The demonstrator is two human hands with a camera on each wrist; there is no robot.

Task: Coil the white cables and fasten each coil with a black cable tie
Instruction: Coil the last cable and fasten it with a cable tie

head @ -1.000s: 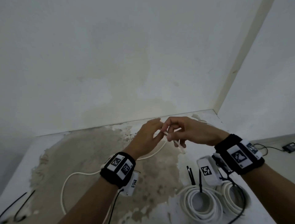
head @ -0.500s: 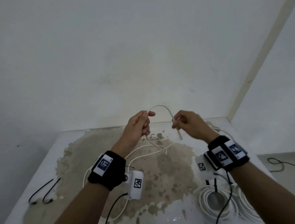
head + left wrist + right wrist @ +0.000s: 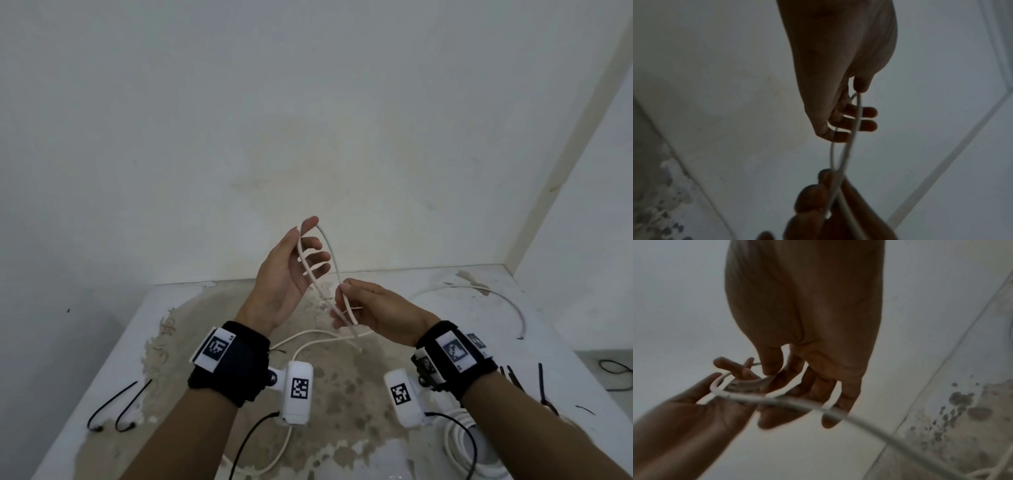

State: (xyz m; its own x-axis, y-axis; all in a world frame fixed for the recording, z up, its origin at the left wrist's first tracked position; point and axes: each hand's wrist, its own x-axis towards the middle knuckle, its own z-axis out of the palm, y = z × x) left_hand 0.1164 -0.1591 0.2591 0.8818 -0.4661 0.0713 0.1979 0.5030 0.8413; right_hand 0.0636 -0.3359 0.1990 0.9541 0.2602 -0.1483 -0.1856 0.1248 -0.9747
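My left hand [image 3: 308, 246] is raised with its palm toward me and its fingers spread straight. A loop of the white cable [image 3: 331, 253] hangs over the thumb, and its two strands run down across the fingers. Just below, my right hand [image 3: 344, 291] pinches both strands between thumb and forefinger, and a short end sticks out under it. The rest of the cable trails down to the table [image 3: 113, 359]. In the left wrist view the thumb tip touches the top of the cable [image 3: 858, 110]. The right wrist view shows the cable [image 3: 797, 402] hooked on my left hand [image 3: 684, 410].
Two black cable ties [image 3: 116, 407] lie at the table's left edge, and several more ties [image 3: 541, 383] lie at the right. Coiled white cables [image 3: 459, 445] sit at the front right. Another loose white cable [image 3: 507, 301] curves at the back right. Walls close the far side and the right.
My left hand opened from a fist and rose, and the cable loop now hangs over its thumb. My right hand came in below it and pinches the strands together.
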